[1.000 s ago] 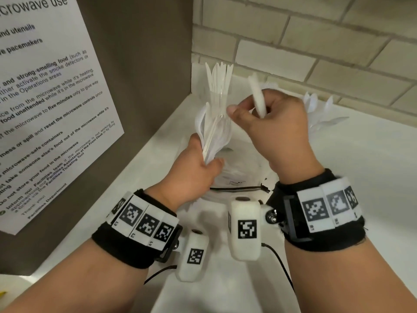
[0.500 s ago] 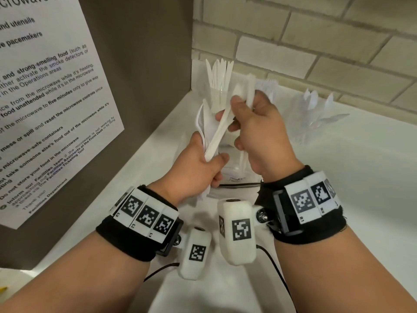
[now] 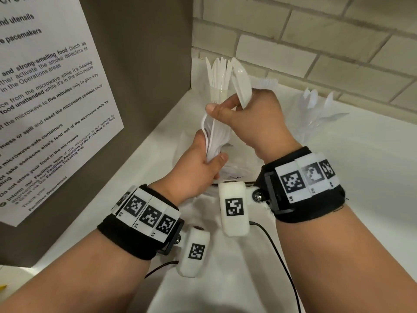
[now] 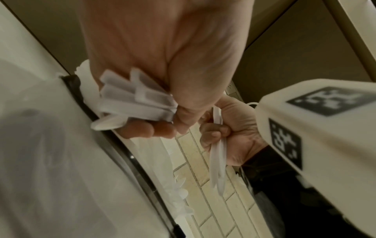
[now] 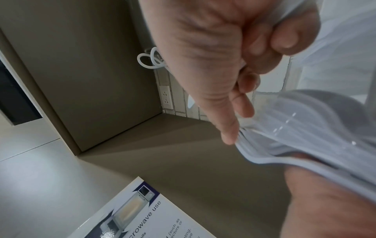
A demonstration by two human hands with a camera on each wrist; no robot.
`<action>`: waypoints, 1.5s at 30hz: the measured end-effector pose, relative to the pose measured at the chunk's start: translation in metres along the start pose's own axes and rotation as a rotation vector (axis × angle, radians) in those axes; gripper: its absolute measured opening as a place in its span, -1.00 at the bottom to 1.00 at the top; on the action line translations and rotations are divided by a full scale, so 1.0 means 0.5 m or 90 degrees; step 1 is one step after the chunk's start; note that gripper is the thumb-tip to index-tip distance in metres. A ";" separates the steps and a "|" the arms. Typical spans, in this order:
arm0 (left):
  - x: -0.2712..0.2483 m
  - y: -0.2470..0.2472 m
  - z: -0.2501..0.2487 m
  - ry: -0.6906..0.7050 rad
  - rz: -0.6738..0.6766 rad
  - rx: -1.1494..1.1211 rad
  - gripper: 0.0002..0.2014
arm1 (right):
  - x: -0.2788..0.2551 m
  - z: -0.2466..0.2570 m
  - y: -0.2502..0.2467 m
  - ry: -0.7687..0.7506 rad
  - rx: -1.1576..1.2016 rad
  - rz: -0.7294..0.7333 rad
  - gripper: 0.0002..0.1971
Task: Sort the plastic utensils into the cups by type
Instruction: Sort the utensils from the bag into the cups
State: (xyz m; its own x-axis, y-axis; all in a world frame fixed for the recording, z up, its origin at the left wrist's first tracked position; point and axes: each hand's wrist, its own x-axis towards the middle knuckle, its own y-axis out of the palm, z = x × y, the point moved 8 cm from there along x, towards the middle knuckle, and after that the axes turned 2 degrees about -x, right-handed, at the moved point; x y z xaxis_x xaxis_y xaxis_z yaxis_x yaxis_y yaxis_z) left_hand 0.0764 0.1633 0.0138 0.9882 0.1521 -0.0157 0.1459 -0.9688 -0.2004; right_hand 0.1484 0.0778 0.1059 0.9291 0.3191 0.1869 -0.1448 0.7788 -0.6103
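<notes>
- left hand (image 3: 200,168) is closed round the handles of a bundle of white utensils (image 3: 214,136), held just in front of the knife cup (image 3: 220,96); the bowls and tips fan up toward that cup.
- right hand (image 3: 252,118) already holds utensils (image 3: 242,86) tucked under its curled fingers, their ends standing just beside the knife cup's rim, while thumb and forefinger pinch at the top of the bundle.
- in my judgement the step in hand is drawing one more piece of the same type out of the bundle.
- to do it well: pinch a single head only, pull along the handle's line so neighbours do not drag out, and let the left grip loosen slightly without letting go.
- check the type before the drop: the knife cup holds knives; the other cup (image 3: 316,118), well to the right of it, holds spread pieces whose type i cannot tell.
- risk: white on white hides an extra piece riding along.
</notes>
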 end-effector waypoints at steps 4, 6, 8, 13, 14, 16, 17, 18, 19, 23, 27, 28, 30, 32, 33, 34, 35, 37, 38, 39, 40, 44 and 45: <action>-0.001 -0.002 0.002 0.005 0.001 -0.010 -0.53 | -0.001 -0.005 0.017 0.013 0.002 0.059 -0.71; -0.004 -0.002 -0.001 0.014 0.007 -0.017 -0.56 | -0.006 -0.006 0.020 0.019 0.028 0.086 -0.81; -0.004 0.000 -0.002 0.017 0.020 -0.018 -0.56 | -0.008 -0.012 0.020 0.055 0.089 0.092 -0.83; -0.003 0.002 0.005 0.004 0.044 -0.032 -0.58 | 0.008 -0.010 -0.009 0.074 0.192 0.005 -0.76; -0.004 0.003 0.006 0.006 0.048 -0.038 -0.59 | 0.011 -0.007 -0.013 0.064 0.204 0.000 -0.75; -0.004 0.003 0.009 0.006 0.048 -0.051 -0.60 | 0.015 -0.005 -0.007 0.054 0.199 0.034 -0.76; -0.002 0.002 0.013 0.002 0.048 -0.059 -0.60 | 0.014 -0.005 0.002 0.052 0.187 0.065 -0.79; -0.001 0.001 0.016 -0.001 0.052 -0.063 -0.60 | 0.014 -0.006 0.009 0.054 0.177 0.089 -0.81; -0.001 0.000 0.018 -0.005 0.057 -0.058 -0.62 | 0.016 -0.006 0.011 0.057 0.176 0.095 -0.83; -0.001 -0.010 0.023 -0.022 0.071 -0.044 -0.71 | 0.044 0.002 -0.046 0.070 0.271 -0.017 -0.87; 0.005 -0.029 0.010 -0.019 0.062 -0.078 -0.73 | 0.091 0.019 -0.120 0.033 0.352 -0.121 -0.87; 0.009 -0.034 0.005 -0.019 0.058 -0.091 -0.73 | 0.104 0.022 -0.129 0.026 0.369 -0.126 -0.86; 0.018 -0.044 -0.001 -0.019 0.053 -0.096 -0.74 | 0.124 0.025 -0.127 0.029 0.404 -0.094 -0.84; 0.025 -0.052 0.001 -0.023 0.048 -0.097 -0.74 | 0.138 0.021 -0.106 0.057 0.471 -0.035 -0.83; 0.028 -0.055 0.004 -0.029 0.046 -0.108 -0.74 | 0.145 0.016 -0.094 0.072 0.502 -0.018 -0.83; 0.029 -0.058 0.008 -0.039 0.043 -0.132 -0.74 | 0.153 0.010 -0.084 0.085 0.521 -0.020 -0.82; 0.030 -0.059 0.013 -0.053 0.038 -0.167 -0.75 | 0.163 0.001 -0.077 0.092 0.526 -0.039 -0.82; 0.030 -0.062 0.019 -0.075 0.019 -0.230 -0.78 | 0.192 -0.009 -0.069 0.068 0.494 -0.095 -0.82; 0.031 -0.064 0.021 -0.084 0.007 -0.256 -0.79 | 0.209 -0.007 -0.066 0.034 0.462 -0.122 -0.84; 0.032 -0.066 0.022 -0.090 -0.005 -0.280 -0.78 | 0.225 0.000 -0.061 -0.006 0.431 -0.143 -0.85; 0.032 -0.070 0.023 -0.094 -0.017 -0.302 -0.77 | 0.242 0.007 -0.055 -0.045 0.403 -0.156 -0.86; 0.037 -0.088 0.029 -0.104 -0.067 -0.360 -0.79 | 0.299 0.038 -0.022 -0.162 0.329 -0.172 -0.80; 0.038 -0.092 0.033 -0.108 -0.087 -0.369 -0.81 | 0.315 0.036 -0.010 -0.170 0.328 -0.171 -0.80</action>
State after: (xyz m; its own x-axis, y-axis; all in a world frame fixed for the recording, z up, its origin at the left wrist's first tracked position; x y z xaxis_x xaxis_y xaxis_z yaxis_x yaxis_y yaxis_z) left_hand 0.0876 0.2141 0.0066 0.9448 0.2649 -0.1929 0.3186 -0.8801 0.3520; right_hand 0.2896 0.1339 0.1524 0.8484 0.1491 0.5079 -0.1261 0.9888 -0.0797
